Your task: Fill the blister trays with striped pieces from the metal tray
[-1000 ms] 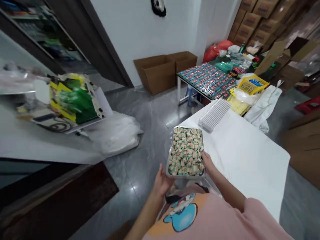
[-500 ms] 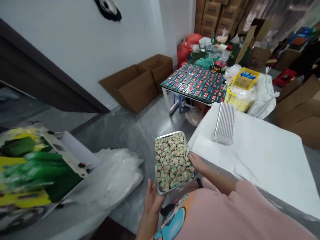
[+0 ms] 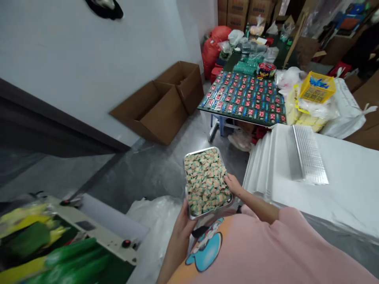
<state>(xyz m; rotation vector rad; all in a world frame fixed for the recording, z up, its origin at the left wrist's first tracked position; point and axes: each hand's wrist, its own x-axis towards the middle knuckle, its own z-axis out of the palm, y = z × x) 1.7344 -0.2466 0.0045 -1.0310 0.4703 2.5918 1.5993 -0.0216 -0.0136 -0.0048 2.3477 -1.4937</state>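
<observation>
A rectangular metal tray [image 3: 202, 150] is held up in front of my body, above the grey floor. It is filled with many small packets [image 3: 207, 181] coloured tan and green. My left hand [image 3: 184, 223] grips its near left corner, with the fingers partly hidden beneath the rim. On the opposite side, my right hand [image 3: 233, 185] holds the right edge, thumb over the rim and the other fingers out of sight underneath.
Ahead stands a table with rows of small red and blue items [image 3: 245, 98]. White stacked sheets [image 3: 340, 165] carry a clear ribbed plastic pack [image 3: 309, 156] at right. Open cardboard boxes [image 3: 162, 106] line the wall. A machine [image 3: 97, 232] with green bundles stands lower left.
My view has shifted, so the white stack now sits further right and the machine lower. The tray stays between both hands, and my left hand has closed more around its corner.
</observation>
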